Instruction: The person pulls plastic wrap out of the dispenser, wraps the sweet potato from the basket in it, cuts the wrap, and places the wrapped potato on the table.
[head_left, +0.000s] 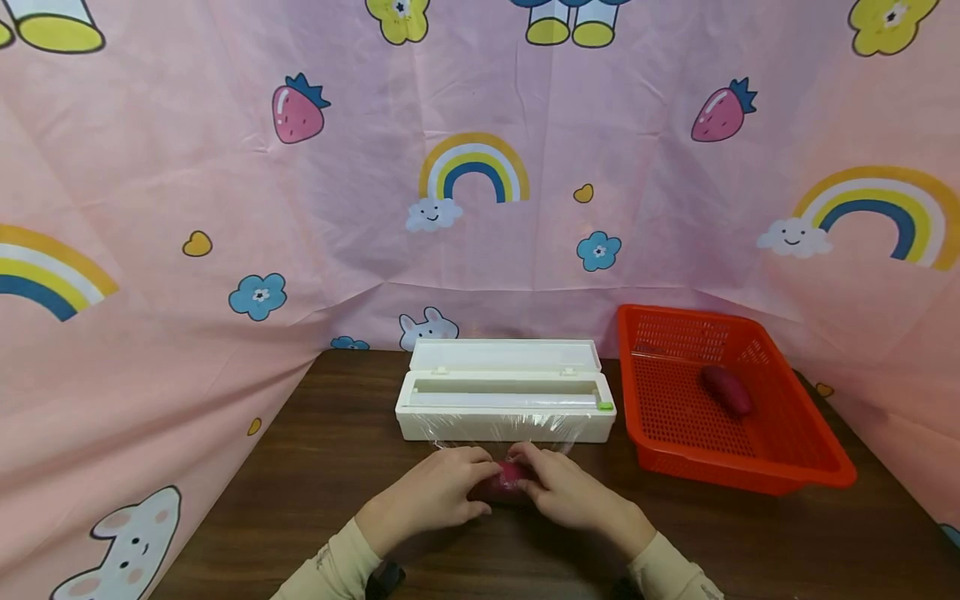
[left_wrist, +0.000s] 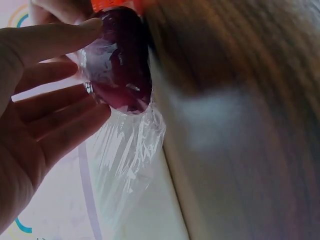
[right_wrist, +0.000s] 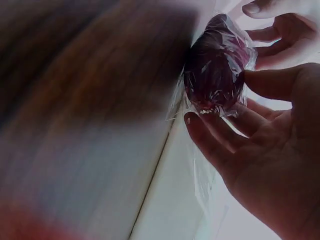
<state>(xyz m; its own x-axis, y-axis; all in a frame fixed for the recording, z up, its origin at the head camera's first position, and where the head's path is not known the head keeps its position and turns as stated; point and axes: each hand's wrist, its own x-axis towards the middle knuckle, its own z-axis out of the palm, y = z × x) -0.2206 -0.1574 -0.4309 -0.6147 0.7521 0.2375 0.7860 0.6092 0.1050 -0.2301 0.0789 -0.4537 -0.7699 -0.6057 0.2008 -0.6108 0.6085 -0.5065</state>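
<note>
Both hands are in on this one: left hand (head_left: 442, 492) and right hand (head_left: 573, 500), close together, grip the wrapped sweet potato (head_left: 512, 478) right in front of the white box (head_left: 600, 431)! Lid (head_left: 506, 357) up, white roll (head_left: 502, 400) inside, clear film (left_wrist: 125, 155) stretching out to the hands. Off to the right, the red basket (head_left: 720, 471) holds a second sweet potato (head_left: 726, 390).
</note>
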